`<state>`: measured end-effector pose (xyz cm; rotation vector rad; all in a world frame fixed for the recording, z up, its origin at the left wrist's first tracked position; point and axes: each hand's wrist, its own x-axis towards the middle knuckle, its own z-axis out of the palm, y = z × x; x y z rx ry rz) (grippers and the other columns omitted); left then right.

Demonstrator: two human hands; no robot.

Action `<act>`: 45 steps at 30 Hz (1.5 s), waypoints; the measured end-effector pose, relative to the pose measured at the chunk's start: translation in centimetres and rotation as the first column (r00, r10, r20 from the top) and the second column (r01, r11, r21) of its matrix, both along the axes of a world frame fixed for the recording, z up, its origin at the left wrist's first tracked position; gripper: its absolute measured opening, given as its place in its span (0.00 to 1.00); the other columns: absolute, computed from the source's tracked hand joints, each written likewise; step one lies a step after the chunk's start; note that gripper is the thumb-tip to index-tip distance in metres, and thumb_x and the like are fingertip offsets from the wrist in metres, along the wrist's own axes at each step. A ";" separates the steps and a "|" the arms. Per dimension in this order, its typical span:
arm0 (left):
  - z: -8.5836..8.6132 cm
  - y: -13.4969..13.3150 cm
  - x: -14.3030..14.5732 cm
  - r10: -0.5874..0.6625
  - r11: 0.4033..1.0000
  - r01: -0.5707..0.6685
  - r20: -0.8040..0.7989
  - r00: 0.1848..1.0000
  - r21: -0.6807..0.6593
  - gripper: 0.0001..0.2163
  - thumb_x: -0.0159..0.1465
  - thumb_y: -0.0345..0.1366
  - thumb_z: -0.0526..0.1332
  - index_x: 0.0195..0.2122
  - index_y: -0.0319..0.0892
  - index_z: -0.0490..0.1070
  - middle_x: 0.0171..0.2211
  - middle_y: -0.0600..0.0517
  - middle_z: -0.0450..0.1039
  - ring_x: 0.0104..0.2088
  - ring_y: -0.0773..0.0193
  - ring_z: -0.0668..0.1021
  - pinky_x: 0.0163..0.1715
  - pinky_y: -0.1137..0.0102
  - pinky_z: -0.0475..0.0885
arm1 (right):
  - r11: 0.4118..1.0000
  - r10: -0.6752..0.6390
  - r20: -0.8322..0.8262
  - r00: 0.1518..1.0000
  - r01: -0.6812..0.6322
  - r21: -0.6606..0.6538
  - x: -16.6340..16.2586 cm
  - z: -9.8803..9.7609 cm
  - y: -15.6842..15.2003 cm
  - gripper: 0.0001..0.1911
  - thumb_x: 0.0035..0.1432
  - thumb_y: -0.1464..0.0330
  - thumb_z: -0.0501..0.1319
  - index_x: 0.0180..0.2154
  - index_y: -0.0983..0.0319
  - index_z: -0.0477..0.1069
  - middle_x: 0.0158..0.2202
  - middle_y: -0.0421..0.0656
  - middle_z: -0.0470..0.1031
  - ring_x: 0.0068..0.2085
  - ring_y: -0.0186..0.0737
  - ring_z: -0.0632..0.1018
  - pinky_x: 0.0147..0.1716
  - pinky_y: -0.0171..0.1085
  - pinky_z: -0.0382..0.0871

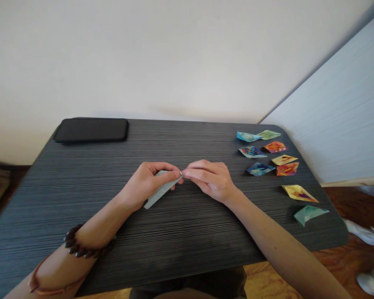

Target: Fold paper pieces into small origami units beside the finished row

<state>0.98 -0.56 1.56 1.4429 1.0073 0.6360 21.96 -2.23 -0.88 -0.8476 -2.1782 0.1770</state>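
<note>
Over the middle of the dark table (174, 232), a folded strip of pale grey-green paper (157, 197) slants up to the right between my hands. My left hand (154, 178) pinches it, thumb on top and fingers beneath, hiding much of its length. At the paper's far right tip, the thumb and fingertips of my right hand (210, 176) are pressed together on it. Both hands meet there, so the exact fold under the fingertips is hidden. The other end of the paper points toward me, low and close to the tabletop.
Several small folded paper boats, among them a blue one (248, 136), an orange one (287, 169), a yellow one (300, 193) and a green one (310, 214), lie along the table's right side. A black phone (92, 129) rests at the back left. A white wall (180, 58) stands behind.
</note>
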 end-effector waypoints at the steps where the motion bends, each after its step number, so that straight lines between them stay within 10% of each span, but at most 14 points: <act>1: -0.1 0.0 0.0 -0.012 0.999 0.014 0.032 0.999 -0.042 0.10 0.60 0.41 0.61 0.31 0.41 0.76 0.27 0.49 0.78 0.22 0.66 0.76 0.21 0.73 0.71 | 1.000 0.003 0.012 1.000 -0.004 0.019 0.0 0.1 0.0 0.10 0.62 0.71 0.56 0.44 0.54 0.71 0.40 0.40 0.77 0.37 0.30 0.78 0.34 0.28 0.70; 12: 0.4 0.4 -0.2 -0.082 0.993 0.087 0.072 0.994 -0.080 0.09 0.60 0.38 0.60 0.26 0.43 0.76 0.24 0.51 0.77 0.21 0.67 0.75 0.21 0.73 0.72 | 0.999 0.029 0.065 0.997 -0.030 0.016 0.2 0.2 -0.1 0.11 0.63 0.71 0.54 0.45 0.53 0.70 0.41 0.39 0.75 0.34 0.28 0.76 0.31 0.28 0.67; 20: 0.3 -0.1 0.0 0.085 0.936 0.031 -0.309 0.947 0.351 0.08 0.58 0.41 0.62 0.31 0.43 0.77 0.26 0.55 0.78 0.27 0.64 0.77 0.29 0.72 0.71 | 0.913 0.001 -0.119 0.993 -0.049 -0.405 -0.8 0.7 -0.3 0.06 0.60 0.65 0.57 0.37 0.61 0.69 0.30 0.39 0.72 0.26 0.29 0.72 0.28 0.30 0.67; 27: 0.0 -0.5 0.3 0.106 0.861 0.073 -0.317 0.942 0.503 0.05 0.57 0.36 0.61 0.30 0.43 0.77 0.27 0.55 0.78 0.27 0.66 0.77 0.30 0.73 0.70 | 0.887 0.003 -0.122 0.993 -0.059 -0.457 -0.9 0.6 -0.2 0.05 0.58 0.69 0.56 0.32 0.62 0.69 0.25 0.37 0.69 0.24 0.28 0.68 0.26 0.30 0.63; 45: 0.1 0.2 -0.3 0.146 0.919 -0.002 -0.337 0.930 0.393 0.08 0.58 0.42 0.61 0.32 0.44 0.77 0.28 0.57 0.79 0.30 0.65 0.78 0.33 0.74 0.70 | 0.845 -0.100 -0.206 0.973 -0.027 -0.534 -0.2 0.9 -0.1 0.07 0.59 0.70 0.55 0.35 0.63 0.72 0.26 0.39 0.74 0.22 0.28 0.71 0.24 0.29 0.65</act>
